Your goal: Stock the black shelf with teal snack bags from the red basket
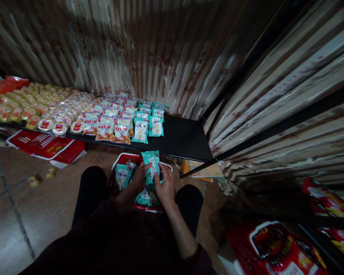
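Note:
Between both hands I hold a teal snack packet (152,164), its back with a pale label facing up. My left hand (140,177) grips its left side, and my right hand (165,183) closes on its right side with the thumb on top. Below them a red basket (123,157) with a white rim sits between my knees. More teal snack packets (122,176) lie in it, partly hidden by my hands. On the black shelf (183,137) ahead, several matching teal packets (141,130) stand in two rows.
Left of the teal rows are red-and-white snack packets (106,126), then round wrapped cakes (60,127) and small yellow packs (16,114). A black metal post (232,152) slants at the shelf's right end. Red bags (275,244) lie lower right. Two yellow packs (33,181) are on the floor.

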The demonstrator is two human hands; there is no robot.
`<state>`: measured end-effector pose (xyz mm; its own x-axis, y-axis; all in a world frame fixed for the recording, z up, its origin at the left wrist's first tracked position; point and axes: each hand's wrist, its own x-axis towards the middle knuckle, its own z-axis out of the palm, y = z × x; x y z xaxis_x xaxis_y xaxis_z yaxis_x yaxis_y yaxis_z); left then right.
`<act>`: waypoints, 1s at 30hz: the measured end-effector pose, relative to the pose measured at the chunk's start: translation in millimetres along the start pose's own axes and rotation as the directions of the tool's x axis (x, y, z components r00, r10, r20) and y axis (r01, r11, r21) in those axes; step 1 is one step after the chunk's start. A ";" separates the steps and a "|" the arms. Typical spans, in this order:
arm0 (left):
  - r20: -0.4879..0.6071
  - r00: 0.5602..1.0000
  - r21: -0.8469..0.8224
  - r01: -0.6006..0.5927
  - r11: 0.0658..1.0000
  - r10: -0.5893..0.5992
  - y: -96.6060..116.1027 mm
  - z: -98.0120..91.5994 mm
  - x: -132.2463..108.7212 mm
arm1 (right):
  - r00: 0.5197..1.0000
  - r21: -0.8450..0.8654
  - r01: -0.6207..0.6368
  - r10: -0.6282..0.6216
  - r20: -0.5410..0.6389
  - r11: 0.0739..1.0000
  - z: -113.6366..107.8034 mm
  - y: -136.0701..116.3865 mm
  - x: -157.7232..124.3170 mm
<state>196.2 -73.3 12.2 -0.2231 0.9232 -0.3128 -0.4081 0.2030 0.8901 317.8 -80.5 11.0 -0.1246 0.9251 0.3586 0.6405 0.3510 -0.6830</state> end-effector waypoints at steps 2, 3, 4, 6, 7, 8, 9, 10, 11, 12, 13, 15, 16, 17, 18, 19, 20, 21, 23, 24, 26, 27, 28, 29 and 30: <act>0.066 0.998 -0.074 0.020 0.997 -0.015 2.0 1.4 -1.5 | 1.000 -0.012 0.007 -0.007 0.020 1.000 -0.4 -2.4 -1.8; 0.078 0.997 -0.074 0.010 0.997 -0.004 2.7 1.9 -2.3 | 0.999 -0.019 0.012 -0.011 0.045 1.000 -0.9 -3.3 -2.7; 0.070 0.997 -0.064 -0.010 0.998 0.015 3.2 2.3 -3.2 | 0.997 -0.027 0.014 -0.012 0.079 1.000 -1.6 -4.1 -3.5; 0.044 0.998 -0.045 -0.051 0.998 0.053 3.6 3.2 -4.6 | 0.989 -0.047 -0.004 0.011 0.146 0.999 -3.6 -5.6 -4.5; 0.033 0.997 -0.037 -0.071 0.997 0.072 3.7 4.0 -5.0 | 0.985 -0.058 -0.025 0.034 0.170 0.998 -4.8 -6.5 -4.5; 0.029 0.995 -0.026 -0.095 0.995 0.096 3.8 5.2 -5.4 | 0.981 -0.070 -0.052 0.064 0.185 0.996 -6.0 -7.6 -4.0; 0.035 0.993 -0.017 -0.116 0.993 0.117 4.2 6.8 -5.7 | 0.977 -0.080 -0.082 0.096 0.193 0.993 -7.1 -8.9 -3.1; 0.047 0.990 -0.014 -0.130 0.991 0.130 4.7 8.9 -6.1 | 0.972 -0.084 -0.116 0.131 0.197 0.990 -8.2 -10.3 -1.9; 0.059 0.989 -0.017 -0.135 0.991 0.136 5.6 11.2 -6.8 | 0.966 -0.079 -0.152 0.165 0.200 0.985 -9.2 -11.9 -0.4; 0.071 0.988 -0.023 -0.138 0.990 0.139 6.6 13.6 -7.7 | 0.959 -0.062 -0.189 0.198 0.201 0.980 -10.1 -13.3 1.3; 0.079 0.987 -0.028 -0.137 0.990 0.139 7.8 15.9 -8.8 | 0.953 -0.035 -0.227 0.229 0.200 0.973 -10.8 -14.4 3.1; 0.078 0.989 -0.013 -0.128 0.992 0.129 10.5 19.3 -11.4 | 0.943 0.051 -0.287 0.273 0.189 0.957 -11.5 -14.4 6.7; 0.075 0.989 0.009 -0.130 0.991 0.129 11.7 20.3 -12.6 | 0.944 0.099 -0.301 0.282 0.174 0.948 -11.5 -13.1 8.3; 0.072 0.989 0.035 -0.134 0.990 0.131 12.7 20.9 -13.3 | 0.946 0.143 -0.307 0.285 0.151 0.941 -11.2 -10.8 10.0; 0.067 0.989 0.063 -0.140 0.988 0.135 13.4 21.3 -13.5 | 0.949 0.182 -0.308 0.289 0.125 0.934 -10.6 -7.7 11.7; 0.063 0.988 0.087 -0.147 0.985 0.142 13.8 21.4 -13.0 | 0.950 0.218 -0.311 0.296 0.101 0.925 -9.8 -3.9 13.7; 0.063 0.986 0.107 -0.158 0.982 0.152 13.9 21.6 -11.8 | 0.948 0.255 -0.318 0.308 0.080 0.913 -8.7 0.2 15.9; 0.066 0.984 0.126 -0.172 0.977 0.164 13.8 21.7 -9.9 | 0.943 0.296 -0.332 0.327 0.070 0.896 -7.5 4.3 18.7; 0.075 0.978 0.177 -0.205 0.963 0.195 13.1 22.4 -4.2 | 0.925 0.404 -0.374 0.368 0.096 0.835 -4.8 11.7 25.9; 0.079 0.973 0.212 -0.227 0.950 0.215 12.7 22.9 -0.6 | 0.916 0.466 -0.394 0.382 0.125 0.793 -3.4 14.6 30.5; 0.085 0.958 0.305 -0.286 0.908 0.274 12.5 24.4 7.2 | 0.900 0.569 -0.424 0.398 0.178 0.705 -0.8 18.6 41.3; 0.091 0.947 0.350 -0.321 0.880 0.309 12.7 25.4 11.2 | 0.894 0.604 -0.433 0.401 0.197 0.669 0.3 19.9 47.3; 0.100 0.934 0.385 -0.354 0.852 0.343 13.1 26.5 15.1 | 0.891 0.627 -0.437 0.406 0.204 0.645 1.3 20.8 53.6; 0.112 0.922 0.407 -0.382 0.830 0.370 13.8 27.9 18.8 | 0.890 0.638 -0.436 0.410 0.200 0.634 2.2 21.6 59.9; 0.124 0.913 0.416 -0.404 0.814 0.389 14.7 29.4 22.4 | 0.889 0.636 -0.434 0.415 0.191 0.638 3.0 22.3 66.1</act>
<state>211.3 -40.1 28.0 -0.2525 0.9622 0.1024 0.1262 -0.0722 0.9894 321.6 -11.1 17.6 0.0102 0.9962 -0.0863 -0.0193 -0.0861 -0.9961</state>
